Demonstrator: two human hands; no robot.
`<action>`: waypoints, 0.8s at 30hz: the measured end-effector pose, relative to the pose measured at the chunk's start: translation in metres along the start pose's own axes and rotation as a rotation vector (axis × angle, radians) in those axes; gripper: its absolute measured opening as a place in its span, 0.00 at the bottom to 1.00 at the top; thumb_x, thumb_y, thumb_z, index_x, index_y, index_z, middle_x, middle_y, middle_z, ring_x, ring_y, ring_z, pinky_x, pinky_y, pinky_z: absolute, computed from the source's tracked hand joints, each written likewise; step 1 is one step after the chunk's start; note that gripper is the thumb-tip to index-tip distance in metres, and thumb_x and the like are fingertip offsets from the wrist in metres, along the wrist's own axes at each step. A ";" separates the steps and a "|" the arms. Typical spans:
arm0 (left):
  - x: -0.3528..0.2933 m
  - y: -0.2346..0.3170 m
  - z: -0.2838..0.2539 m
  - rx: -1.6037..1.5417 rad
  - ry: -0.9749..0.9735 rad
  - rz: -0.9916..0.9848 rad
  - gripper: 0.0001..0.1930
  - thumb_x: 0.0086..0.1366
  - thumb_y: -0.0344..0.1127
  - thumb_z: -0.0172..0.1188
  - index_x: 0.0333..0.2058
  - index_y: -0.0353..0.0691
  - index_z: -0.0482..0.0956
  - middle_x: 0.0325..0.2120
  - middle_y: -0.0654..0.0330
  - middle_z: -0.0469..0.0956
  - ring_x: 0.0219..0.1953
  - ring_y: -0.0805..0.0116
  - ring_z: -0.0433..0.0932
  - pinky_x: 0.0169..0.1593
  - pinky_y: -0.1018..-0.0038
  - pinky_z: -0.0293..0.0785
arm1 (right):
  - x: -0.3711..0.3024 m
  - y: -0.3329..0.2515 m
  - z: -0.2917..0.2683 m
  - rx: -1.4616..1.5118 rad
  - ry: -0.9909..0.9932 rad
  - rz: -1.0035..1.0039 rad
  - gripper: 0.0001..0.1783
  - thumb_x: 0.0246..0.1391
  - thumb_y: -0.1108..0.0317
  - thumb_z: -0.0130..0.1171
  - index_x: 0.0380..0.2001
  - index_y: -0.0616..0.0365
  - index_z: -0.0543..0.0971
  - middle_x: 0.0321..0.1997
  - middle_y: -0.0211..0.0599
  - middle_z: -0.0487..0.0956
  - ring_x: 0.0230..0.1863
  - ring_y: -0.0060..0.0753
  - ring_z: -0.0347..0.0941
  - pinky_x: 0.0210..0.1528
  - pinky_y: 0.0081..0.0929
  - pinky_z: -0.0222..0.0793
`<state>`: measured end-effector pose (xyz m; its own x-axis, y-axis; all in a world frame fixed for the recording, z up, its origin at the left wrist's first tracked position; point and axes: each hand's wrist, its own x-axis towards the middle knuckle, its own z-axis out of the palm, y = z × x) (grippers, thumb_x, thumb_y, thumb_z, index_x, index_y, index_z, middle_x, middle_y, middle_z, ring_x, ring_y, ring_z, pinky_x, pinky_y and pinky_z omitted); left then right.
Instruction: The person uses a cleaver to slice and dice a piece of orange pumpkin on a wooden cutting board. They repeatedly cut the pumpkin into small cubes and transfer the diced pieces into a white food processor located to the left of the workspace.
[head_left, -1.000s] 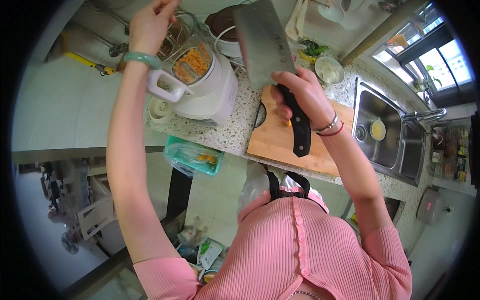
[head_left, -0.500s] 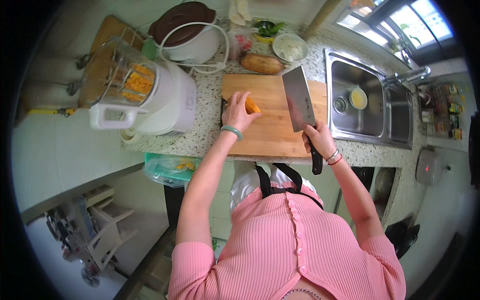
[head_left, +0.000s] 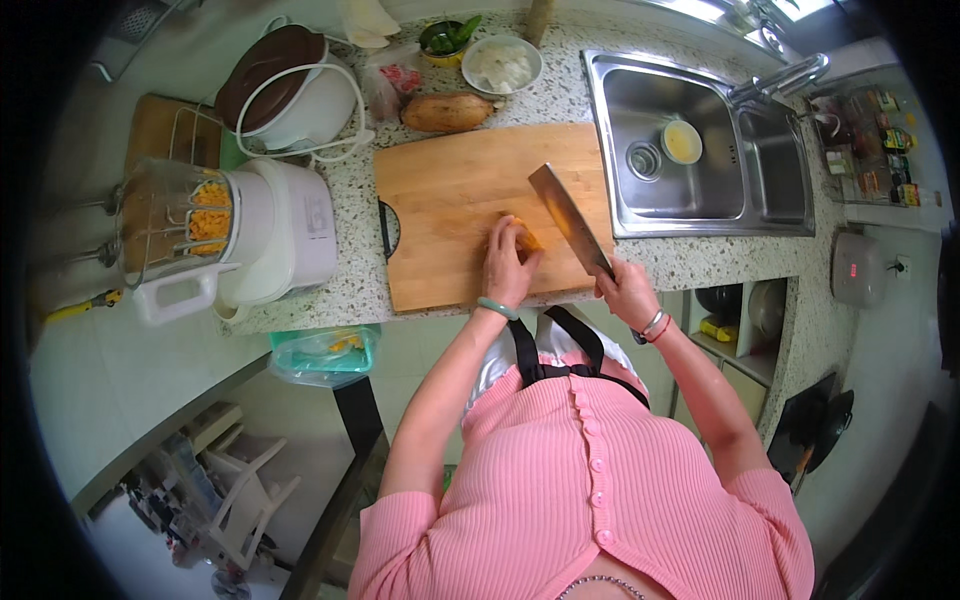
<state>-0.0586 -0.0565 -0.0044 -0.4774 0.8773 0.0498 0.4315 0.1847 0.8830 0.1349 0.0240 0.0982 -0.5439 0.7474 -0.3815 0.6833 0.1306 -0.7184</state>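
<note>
On the wooden cutting board (head_left: 440, 180), the fingers of my left hand (head_left: 508, 268) close around an orange vegetable piece (head_left: 527, 238), possibly pumpkin. Its far end shows past the fingertips; my hand hides the rest. To the right, my right hand (head_left: 630, 296) grips a cleaver (head_left: 562, 212) by its handle, most of which is covered by the fingers. The broad blade tilts, pointing far and to the left, and stands apart from the orange piece. A blender (head_left: 280, 225) with chopped orange pieces (head_left: 210, 212) in its jug stands left of the board.
Behind the board lie a long brown vegetable (head_left: 448, 112), a bowl of white pieces (head_left: 500, 66) and a small bowl of greens (head_left: 450, 38). A steel sink (head_left: 690, 90) holding a small bowl (head_left: 682, 142) is at right. A teal tray (head_left: 325, 352) sits below the counter edge.
My left hand has moved right and nearer on the board with the orange piece. The cleaver has tilted further left, its blade turned more edge-on. The whole view has shifted.
</note>
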 end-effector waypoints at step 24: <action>-0.005 -0.006 0.006 -0.091 0.278 0.058 0.05 0.56 0.24 0.67 0.29 0.37 0.78 0.45 0.56 0.71 0.42 0.60 0.77 0.45 0.69 0.75 | -0.018 -0.013 0.012 -0.265 -0.112 -0.048 0.14 0.63 0.64 0.51 0.29 0.65 0.75 0.23 0.61 0.76 0.30 0.67 0.73 0.32 0.55 0.68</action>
<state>-0.0544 -0.0595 -0.0129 -0.6508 0.7277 0.2167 0.3999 0.0860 0.9125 0.1302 0.0015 0.1075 -0.6190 0.6618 -0.4229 0.7508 0.3408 -0.5658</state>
